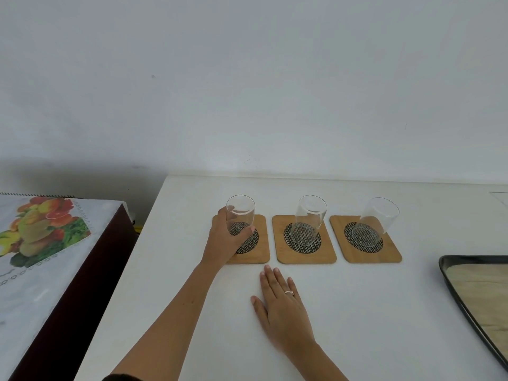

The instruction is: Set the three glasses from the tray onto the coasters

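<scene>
Glasses stand on all three coasters; left hand (224, 239) grips the left glass (241, 220) on its coaster (261, 253). Right hand (280, 301) lies flat, empty. Best release gently, fingers opening straight outward.

Both forearms bare to the frame's lower edge, a dark sleeve (122, 377) edge just showing on the left arm; right hand (280, 309) wears a thin pale ring (289, 292) with a small raised setting.
</scene>
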Motion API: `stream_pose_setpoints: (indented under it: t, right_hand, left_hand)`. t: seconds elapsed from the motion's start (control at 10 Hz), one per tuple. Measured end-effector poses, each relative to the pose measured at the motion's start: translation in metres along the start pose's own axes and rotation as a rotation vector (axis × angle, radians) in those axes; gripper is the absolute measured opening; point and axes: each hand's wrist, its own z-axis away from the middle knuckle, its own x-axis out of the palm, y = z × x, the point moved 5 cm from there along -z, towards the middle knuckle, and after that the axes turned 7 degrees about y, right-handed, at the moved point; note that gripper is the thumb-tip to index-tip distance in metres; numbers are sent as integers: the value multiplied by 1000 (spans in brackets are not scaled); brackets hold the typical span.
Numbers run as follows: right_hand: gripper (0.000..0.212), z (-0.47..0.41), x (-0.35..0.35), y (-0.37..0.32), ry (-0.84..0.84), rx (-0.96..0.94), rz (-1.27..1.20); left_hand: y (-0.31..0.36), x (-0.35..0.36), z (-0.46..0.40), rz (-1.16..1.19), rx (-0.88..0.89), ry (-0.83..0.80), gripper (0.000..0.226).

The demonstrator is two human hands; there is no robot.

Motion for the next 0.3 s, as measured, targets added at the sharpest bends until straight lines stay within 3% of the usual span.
stream_pose_setpoints:
  t: [0.1,0.3]
  right_hand:
    - [61,-1,0,0,-7,9,-6]
    - [61,-3,-2,-1,49,1,-2]
  left_hand:
    - [-3,1,-1,-2,-13,0,70]
    - [1,-3,7,7,-31,1,100]
